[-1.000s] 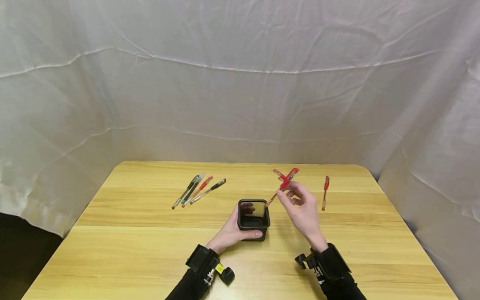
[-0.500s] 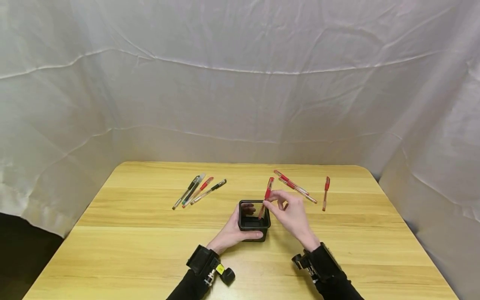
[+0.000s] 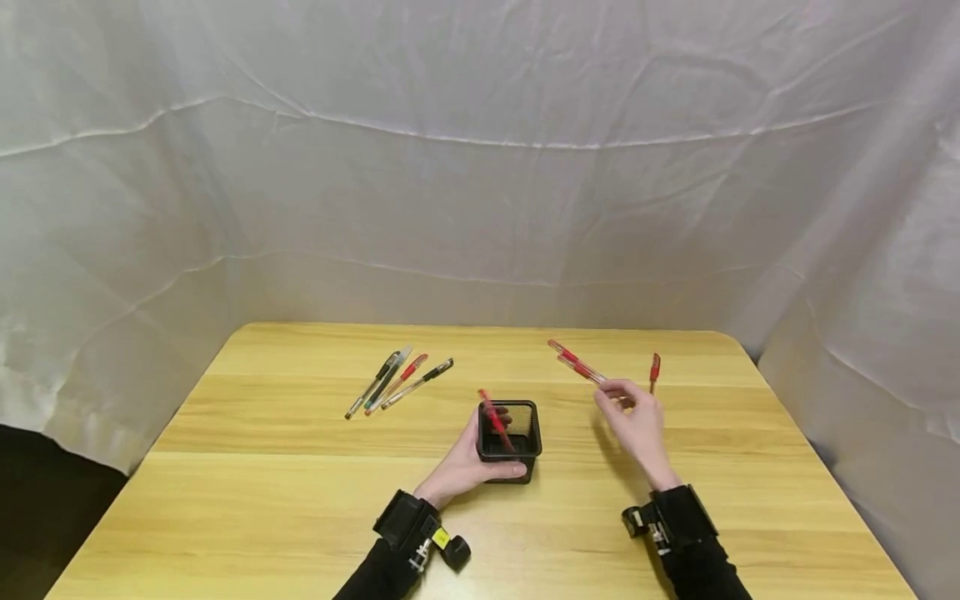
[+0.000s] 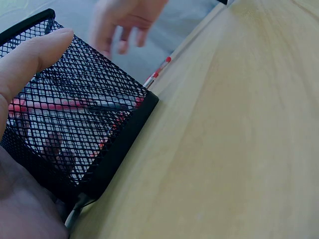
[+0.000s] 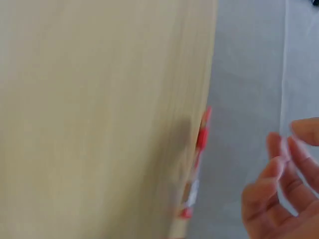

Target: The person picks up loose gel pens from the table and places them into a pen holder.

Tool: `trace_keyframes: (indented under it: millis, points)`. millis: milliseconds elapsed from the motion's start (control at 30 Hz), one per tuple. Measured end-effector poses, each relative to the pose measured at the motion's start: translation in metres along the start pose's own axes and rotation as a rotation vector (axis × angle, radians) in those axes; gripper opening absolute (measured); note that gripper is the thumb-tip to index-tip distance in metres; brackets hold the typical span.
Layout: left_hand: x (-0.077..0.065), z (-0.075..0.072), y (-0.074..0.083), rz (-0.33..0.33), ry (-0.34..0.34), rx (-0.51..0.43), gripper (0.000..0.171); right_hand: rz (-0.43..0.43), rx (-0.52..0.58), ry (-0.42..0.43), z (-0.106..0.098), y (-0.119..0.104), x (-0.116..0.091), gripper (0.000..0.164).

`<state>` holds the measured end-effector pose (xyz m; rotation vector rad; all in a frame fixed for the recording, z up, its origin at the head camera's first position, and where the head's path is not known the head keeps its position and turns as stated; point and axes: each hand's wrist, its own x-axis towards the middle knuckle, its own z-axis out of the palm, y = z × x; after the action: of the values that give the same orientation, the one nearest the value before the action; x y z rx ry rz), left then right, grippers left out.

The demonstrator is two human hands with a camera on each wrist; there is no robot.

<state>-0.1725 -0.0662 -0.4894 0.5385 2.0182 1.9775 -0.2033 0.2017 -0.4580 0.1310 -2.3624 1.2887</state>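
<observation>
My left hand [image 3: 463,468] holds a black mesh pen holder [image 3: 522,421], thumb across its near side. One red pen [image 3: 493,418] leans inside the holder, cap end above the rim; the left wrist view shows that pen [image 4: 60,104] through the mesh. My right hand [image 3: 636,425] hovers over the table by two red pens [image 3: 574,363], whose lower ends it hides. In the right wrist view this hand [image 5: 284,194] has loosely bent fingers with nothing between them. Right of it lies a single red pen [image 3: 655,368], partly covered by the hand.
At the left lies a group of pens: a black-capped pen [image 3: 385,368], a dark pen with a clear cap [image 3: 390,379], a red pen [image 3: 409,368] and another black-capped pen [image 3: 431,373]. Pale cloth [image 3: 480,208] encloses the wooden table [image 3: 300,500] behind and at the sides.
My right hand has brought a red pen to the holder, let go of it inside, and moved right towards the red pens. The left hand and the holder have stayed put.
</observation>
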Motion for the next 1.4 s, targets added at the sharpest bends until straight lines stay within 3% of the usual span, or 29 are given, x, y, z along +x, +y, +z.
trace_keyframes:
  millis: [100,233,367,500,567,833,1067,1233,1400]
  points:
    - [0.000,0.000,0.000,-0.003,0.004,0.015,0.085,0.137,-0.172,-0.049,-0.018,0.000,0.006,0.021]
    - [0.000,0.000,-0.001,-0.002,0.004,0.011,0.081,0.257,-0.283,-0.115,-0.036,0.017,0.016,0.025]
    - [0.001,0.001,-0.001,-0.003,0.000,0.001,0.081,0.317,-0.344,-0.168,-0.051,0.033,0.025,0.032]
    - [0.000,0.000,-0.001,-0.013,0.000,-0.003,0.082,0.365,-0.389,-0.274,-0.061,0.043,0.031,0.047]
    - [0.000,0.000,0.001,-0.019,-0.001,0.002,0.082,0.389,-0.407,-0.322,-0.063,0.046,0.035,0.052]
    - [-0.005,0.001,0.016,-0.012,-0.004,0.003,0.079,0.420,-0.471,-0.469,-0.063,0.056,0.054,0.047]
    - [-0.008,0.002,0.027,-0.009,-0.007,0.005,0.078,0.497,-0.419,-0.589,-0.064,0.063,0.064,0.053]
    - [-0.002,0.001,0.012,0.002,0.001,-0.006,0.082,0.579,-0.419,-0.598,-0.061,0.063,0.072,0.051]
    - [0.001,0.001,0.000,0.010,0.002,-0.006,0.086,0.571,-0.438,-0.608,-0.060,0.061,0.072,0.054]
